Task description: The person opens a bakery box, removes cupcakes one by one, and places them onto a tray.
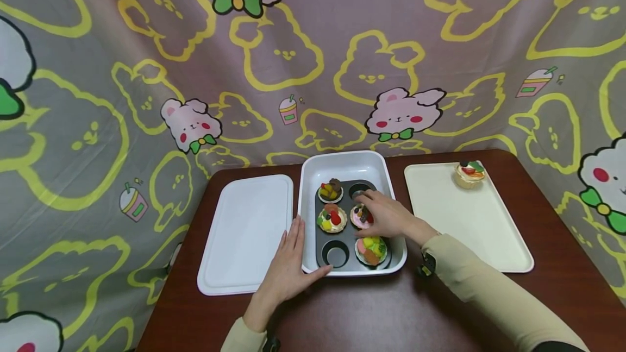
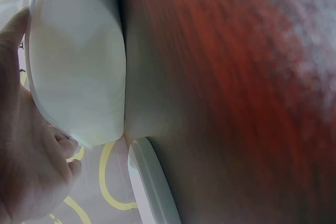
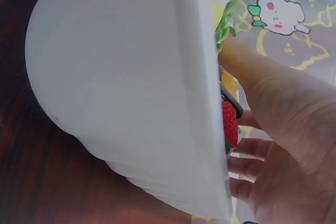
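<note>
A deep white container [image 1: 313, 167] holds a dark muffin tin [image 1: 321, 240]. Several toy tarts sit in its cups, among them a fruit tart [image 1: 332, 219] and a yellow-and-green topped one [image 1: 371, 250]. My right hand [image 1: 386, 214] curls its fingers and thumb round a pink-cream tart [image 1: 358, 216] in the right column's middle cup. My left hand [image 1: 288, 268] rests with straight fingers along the container's left front rim. In the left wrist view that hand [image 2: 31, 156] lies beside the container's wall [image 2: 79, 61]. A strawberry topping [image 3: 230, 123] shows near my right hand [image 3: 286, 129] in the right wrist view.
To the left lies a white lid [image 1: 246, 232] on the brown table [image 1: 352, 308]. A cream tray [image 1: 464, 221] lies to the right, with one fruit-topped tart [image 1: 469, 175] near its back right corner. A patterned curtain [image 1: 332, 64] hangs behind the table.
</note>
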The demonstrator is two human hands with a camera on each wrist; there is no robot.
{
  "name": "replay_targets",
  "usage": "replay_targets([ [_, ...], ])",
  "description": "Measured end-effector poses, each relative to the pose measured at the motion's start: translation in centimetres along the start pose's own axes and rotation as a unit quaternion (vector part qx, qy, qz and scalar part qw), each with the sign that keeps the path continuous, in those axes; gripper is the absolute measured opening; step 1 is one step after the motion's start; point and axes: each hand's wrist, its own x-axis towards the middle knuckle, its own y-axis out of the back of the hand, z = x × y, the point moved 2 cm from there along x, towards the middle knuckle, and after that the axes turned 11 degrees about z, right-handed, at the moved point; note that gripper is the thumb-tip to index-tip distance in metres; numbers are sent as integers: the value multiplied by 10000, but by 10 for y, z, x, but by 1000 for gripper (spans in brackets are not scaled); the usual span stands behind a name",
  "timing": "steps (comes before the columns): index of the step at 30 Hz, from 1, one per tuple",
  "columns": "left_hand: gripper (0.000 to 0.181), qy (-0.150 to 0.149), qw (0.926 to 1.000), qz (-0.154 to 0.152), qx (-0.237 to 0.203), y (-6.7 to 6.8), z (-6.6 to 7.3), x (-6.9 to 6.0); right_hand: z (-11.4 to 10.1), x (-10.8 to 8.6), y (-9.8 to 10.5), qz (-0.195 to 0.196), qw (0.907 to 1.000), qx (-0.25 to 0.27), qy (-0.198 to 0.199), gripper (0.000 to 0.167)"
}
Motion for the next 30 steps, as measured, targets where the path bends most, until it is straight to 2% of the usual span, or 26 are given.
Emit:
replay_targets([
  [4, 131, 8, 10000, 1, -40, 0, 0, 0, 4, 2, 1, -135, 9998, 41, -136, 85],
  [7, 130, 16, 10000, -5, -44, 0, 0, 0, 9, 3, 2, -323, 9987, 266, -299, 80],
  [11, 130, 28, 10000, 1, -56, 1, 0, 0, 11, 6, 7, -533, 9960, 622, -345, 75],
  [14, 130, 36, 10000, -11, -52, 1, 0, 1, 11, 8, 8, -579, 9953, 695, -348, 72],
  [21, 129, 3, 10000, 7, -71, 1, 0, 0, 14, 9, -2, -416, 9976, 385, -404, 68],
  [25, 128, 59, 10000, -20, -78, 1, 0, 0, 14, 7, -4, -251, 9980, 388, -432, 66],
  [30, 128, 63, 10000, -30, -70, 1, 1, 0, 23, 3, -8, 93, 9984, 544, -74, 66],
])
